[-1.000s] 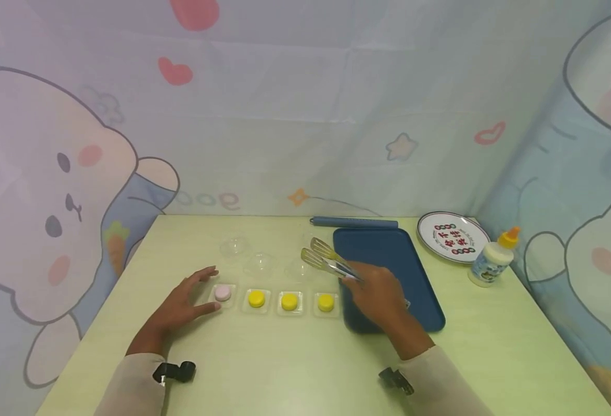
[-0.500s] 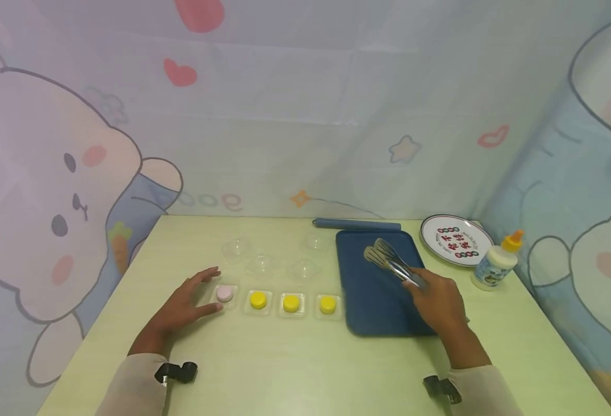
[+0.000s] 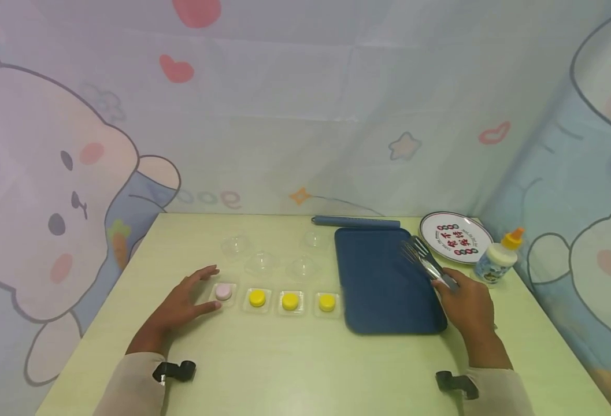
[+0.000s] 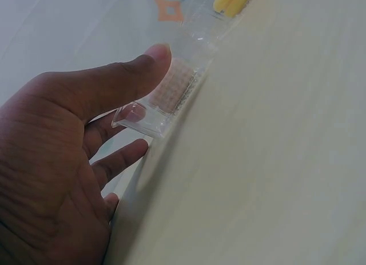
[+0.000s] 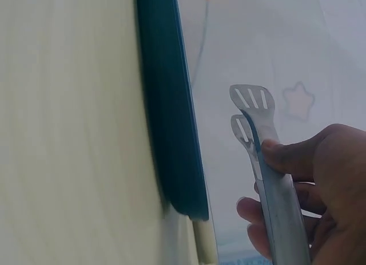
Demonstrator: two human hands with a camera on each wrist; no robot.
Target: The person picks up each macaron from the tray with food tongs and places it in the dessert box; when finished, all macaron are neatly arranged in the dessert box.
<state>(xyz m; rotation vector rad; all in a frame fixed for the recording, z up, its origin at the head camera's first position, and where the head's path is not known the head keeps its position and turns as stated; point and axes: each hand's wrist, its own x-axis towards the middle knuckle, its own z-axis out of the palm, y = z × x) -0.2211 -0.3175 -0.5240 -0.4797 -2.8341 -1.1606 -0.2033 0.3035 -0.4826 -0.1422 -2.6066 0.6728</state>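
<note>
My left hand (image 3: 182,301) lies at the left with fingers and thumb spread beside a clear plastic box (image 3: 232,303). A pink round piece (image 3: 223,292) sits in that box. In the left wrist view, the thumb overlaps the box (image 4: 151,126). To its right stand more clear boxes in a row, each with a yellow round piece, such as the nearest one (image 3: 256,298). Over the right edge of the dark blue tray (image 3: 383,283), my right hand (image 3: 466,301) grips metal tongs (image 3: 432,270) with slotted ends, which point up and left and are slightly apart.
Several clear domed lids, such as one (image 3: 303,267) in the middle, lie behind the boxes. A blue rod (image 3: 356,222) lies behind the tray. At the back right are a white printed plate (image 3: 479,254) and a bottle (image 3: 495,259) with a yellow and orange cap.
My right hand has carried the tongs rightward, from above the clear lids across the tray to its right edge near the plate. The left hand has stayed by the pink piece.
</note>
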